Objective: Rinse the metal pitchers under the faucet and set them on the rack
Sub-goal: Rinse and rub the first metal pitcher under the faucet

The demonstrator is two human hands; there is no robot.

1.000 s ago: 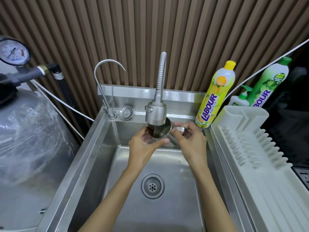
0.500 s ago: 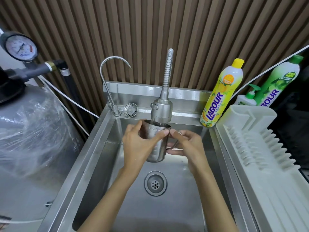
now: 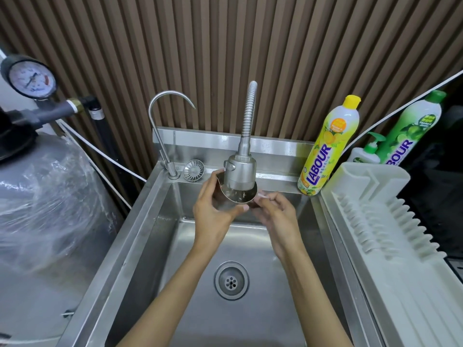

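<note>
Left hand [image 3: 213, 211] grips pitcher [image 3: 238, 197] under faucet [image 3: 240, 171], right hand [image 3: 275, 214] pinches its handle; centre the mouth, swirl, tip out.

The steel sink [image 3: 135, 234] carries a round strainer [image 3: 193, 170] and a yellow soap bottle [image 3: 325, 151] on its back ledge. A white rack [image 3: 400, 246] sits just beside its right rim.
</note>
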